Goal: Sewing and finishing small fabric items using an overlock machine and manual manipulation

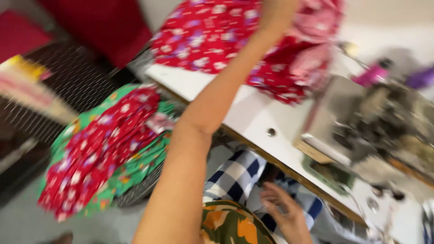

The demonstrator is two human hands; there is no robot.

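Observation:
My left arm stretches up across the view, and my left hand [276, 12] grips a bundle of red printed fabric [212, 31] at the top edge, above a white sewing table [253, 113]. The pink reverse side of the fabric [312, 40] shows to the right of the hand. My right hand [285, 216] lies low in the view with its fingers apart, resting on blue-and-white checked cloth [235, 174] on my lap. It holds nothing. The whole picture is blurred by motion.
A stack of red and green printed fabric pieces [104, 149] lies on a dark wire basket [77, 86] at the left. A sewing machine [375, 122] stands on the table at the right, with pink and purple thread cones [375, 74] behind it.

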